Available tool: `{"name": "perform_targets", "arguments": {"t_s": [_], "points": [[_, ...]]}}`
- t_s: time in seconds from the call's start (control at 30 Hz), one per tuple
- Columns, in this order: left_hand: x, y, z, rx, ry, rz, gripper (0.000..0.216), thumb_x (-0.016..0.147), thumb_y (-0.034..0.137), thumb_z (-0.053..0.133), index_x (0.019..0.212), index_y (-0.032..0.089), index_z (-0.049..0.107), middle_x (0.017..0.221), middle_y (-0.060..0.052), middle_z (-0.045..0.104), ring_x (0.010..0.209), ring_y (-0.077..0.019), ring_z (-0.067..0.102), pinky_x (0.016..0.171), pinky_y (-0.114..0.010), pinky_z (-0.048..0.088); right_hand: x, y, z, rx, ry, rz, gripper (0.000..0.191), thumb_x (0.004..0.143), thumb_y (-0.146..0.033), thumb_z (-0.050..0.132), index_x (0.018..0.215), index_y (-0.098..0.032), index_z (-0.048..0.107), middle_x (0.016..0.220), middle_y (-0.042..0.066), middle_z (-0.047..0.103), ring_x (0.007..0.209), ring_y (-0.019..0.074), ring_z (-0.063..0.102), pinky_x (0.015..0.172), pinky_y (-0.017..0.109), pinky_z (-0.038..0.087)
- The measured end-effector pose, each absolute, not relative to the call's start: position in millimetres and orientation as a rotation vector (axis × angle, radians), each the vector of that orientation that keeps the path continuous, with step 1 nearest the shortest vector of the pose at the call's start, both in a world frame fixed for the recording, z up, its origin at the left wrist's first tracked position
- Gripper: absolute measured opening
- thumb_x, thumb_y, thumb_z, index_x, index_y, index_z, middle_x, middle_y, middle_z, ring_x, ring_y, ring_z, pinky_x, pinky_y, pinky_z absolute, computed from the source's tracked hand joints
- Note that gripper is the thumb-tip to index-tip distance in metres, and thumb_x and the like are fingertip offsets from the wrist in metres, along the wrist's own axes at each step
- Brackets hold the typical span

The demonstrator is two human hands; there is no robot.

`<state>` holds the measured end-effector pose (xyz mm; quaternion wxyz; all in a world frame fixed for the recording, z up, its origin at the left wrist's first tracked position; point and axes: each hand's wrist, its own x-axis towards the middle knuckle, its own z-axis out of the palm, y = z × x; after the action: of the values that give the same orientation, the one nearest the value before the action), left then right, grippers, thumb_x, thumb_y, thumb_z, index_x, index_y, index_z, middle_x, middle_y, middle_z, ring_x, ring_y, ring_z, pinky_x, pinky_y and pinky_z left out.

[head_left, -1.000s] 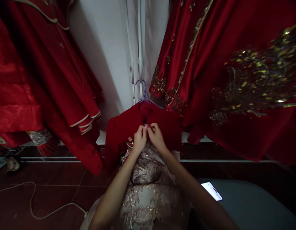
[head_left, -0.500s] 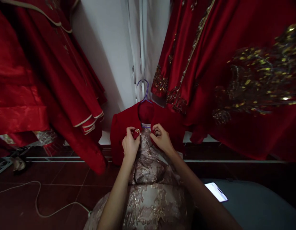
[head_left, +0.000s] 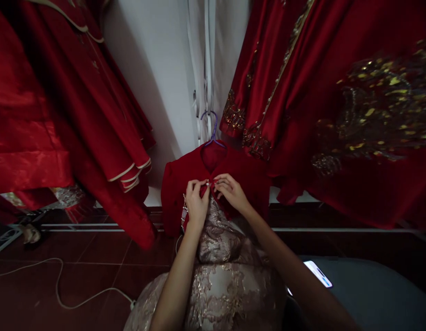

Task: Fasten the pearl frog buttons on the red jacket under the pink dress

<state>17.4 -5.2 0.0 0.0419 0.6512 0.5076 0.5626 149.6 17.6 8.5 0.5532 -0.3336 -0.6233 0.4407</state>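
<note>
A red jacket point(head_left: 180, 172) hangs on a purple hanger point(head_left: 215, 126), over a shiny pinkish dress point(head_left: 216, 285) with a raised pattern. At the jacket's neckline my left hand point(head_left: 197, 202) pinches its left front edge, beside a small pearly ornament point(head_left: 208, 183). My right hand point(head_left: 232, 193) grips the opposite front edge, its fingers closed. Both edges meet between my fingertips, just under the collar. Whatever fastener sits there is mostly hidden by the fingers. A beaded trim point(head_left: 184, 209) shows beside my left wrist.
Red garments point(head_left: 106, 115) hang on the left, and red gowns with gold sequins point(head_left: 375, 105) on the right. A lit phone point(head_left: 318, 274) lies on a grey surface point(head_left: 368, 294). A white cable point(head_left: 57, 280) crosses the tiled floor; a shoe point(head_left: 31, 234) stands far left.
My hands have come together, drawing the two front edges of the jacket from apart to touching. The neckline gap has closed over the dress top.
</note>
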Motion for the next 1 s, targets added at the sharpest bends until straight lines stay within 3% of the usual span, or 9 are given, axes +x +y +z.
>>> {"name": "perform_targets", "arguments": {"t_s": [0.5, 1.0], "points": [[9, 0, 5, 1.879, 1.423, 1.558, 0.013, 0.08, 0.027, 0.053, 0.09, 0.019, 0.054, 0.093, -0.003, 0.064, 0.088, -0.0151, 0.06, 0.083, -0.029, 0.044, 156, 23, 6, -0.861, -1.604, 0.903, 0.03, 0.074, -0.04, 0.061, 0.093, -0.019, 0.051, 0.086, 0.004, 0.061, 0.072, 0.0139, 0.06, 0.049, 0.023, 0.052], [-3, 12, 23, 2.175, 1.308, 1.302, 0.013, 0.078, 0.019, 0.051, 0.091, 0.02, 0.047, 0.085, -0.002, 0.06, 0.078, -0.0138, 0.059, 0.072, -0.025, 0.045, 154, 20, 12, -0.908, -1.704, 0.779, 0.025, 0.079, -0.04, 0.054, 0.096, -0.022, 0.052, 0.096, 0.005, 0.061, 0.082, 0.0174, 0.062, 0.055, 0.028, 0.056]]}}
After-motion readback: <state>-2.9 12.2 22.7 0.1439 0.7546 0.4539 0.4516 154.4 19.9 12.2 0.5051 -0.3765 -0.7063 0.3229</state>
